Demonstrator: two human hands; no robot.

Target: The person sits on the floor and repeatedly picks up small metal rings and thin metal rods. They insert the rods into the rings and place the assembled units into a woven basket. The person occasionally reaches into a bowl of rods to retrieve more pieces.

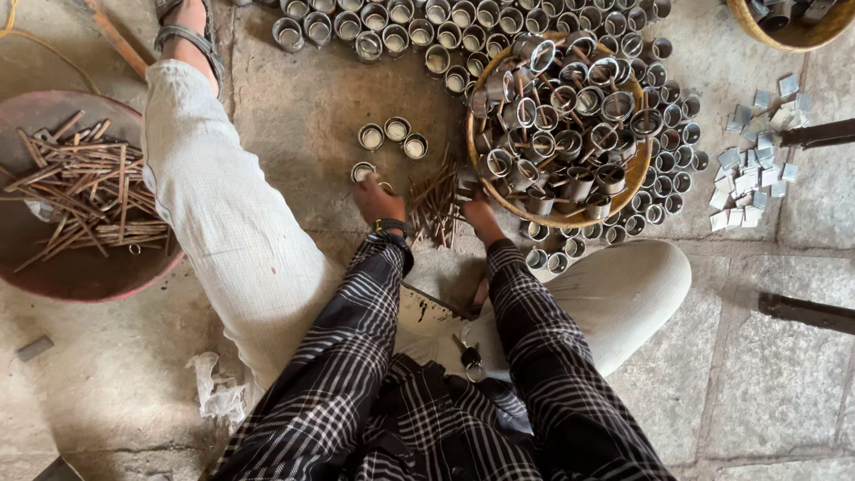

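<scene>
Left hand (378,201) closes its grip over a small metal cup (362,171) on the floor (303,116); right hand's (481,214) grip, beside the basket (499,198), cannot be told.

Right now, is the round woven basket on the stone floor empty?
No, the round woven basket is heaped full of small shiny metal cylinder cups, right beside the person's right hand.

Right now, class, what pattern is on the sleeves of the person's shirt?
The sleeves show a black-and-white check, clearest in the head view.
</scene>
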